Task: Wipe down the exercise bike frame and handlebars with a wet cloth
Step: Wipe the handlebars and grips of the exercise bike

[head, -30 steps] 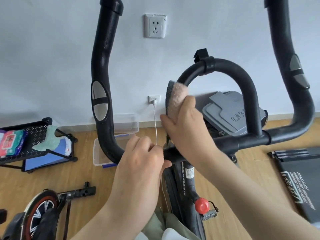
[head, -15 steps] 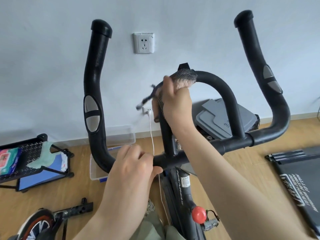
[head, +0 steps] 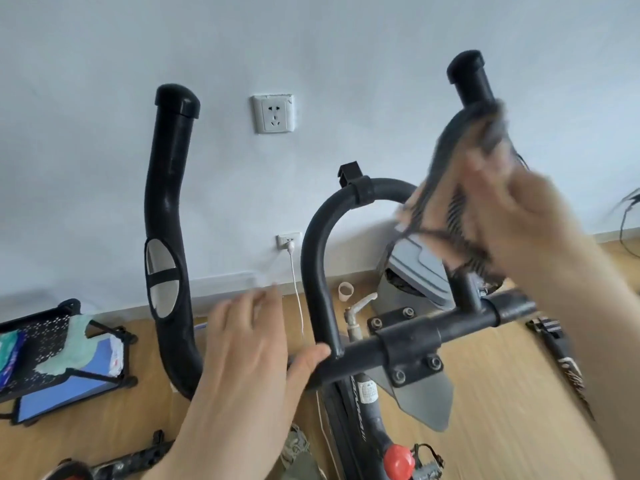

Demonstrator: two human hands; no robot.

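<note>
I saw the right hand (head: 512,216), blurred, with its grip clamped on the dark cloth (head: 460,174), which was pressed against the right handlebar horn (head: 467,77) just below its capped tip. The left hand (head: 249,355) lay on the crossbar (head: 408,337) well below and left of that grip, its own grip spread loosely, thumb touching the bar beside the centre loop (head: 315,258).
</note>
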